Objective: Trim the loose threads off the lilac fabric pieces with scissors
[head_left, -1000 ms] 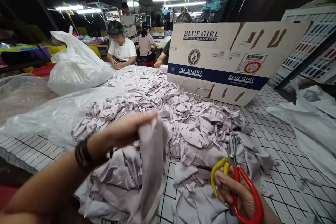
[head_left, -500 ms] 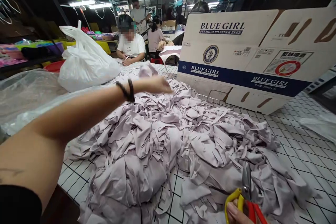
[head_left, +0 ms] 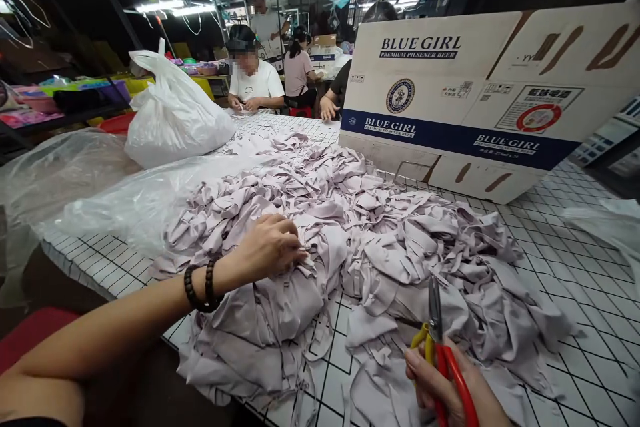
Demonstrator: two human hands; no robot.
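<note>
Cloth pieces (head_left: 400, 250): a pale mauve-grey heap with narrow strips throughout, spread over the grid-patterned table (head_left: 565, 240) in front of you. They should handle light and limp, not fragile, though the strips look ready to snag on each other. Best hold, I'd judge: a broad panel near its edge, clear of the strips.

Your left hand (head_left: 270, 248) is palm down on the near left of the heap, wrist low, fingers curled into the cloth (whether they pinch a fold, I cannot tell). The forearm slants in from the lower left.

Your right hand (head_left: 450, 392) is wrapped around the scissors (head_left: 435, 310) at the red and yellow handles, blades pointing up and away from you, near-closed by the look of them. These should feel stiff and heavier than any single piece.
</note>
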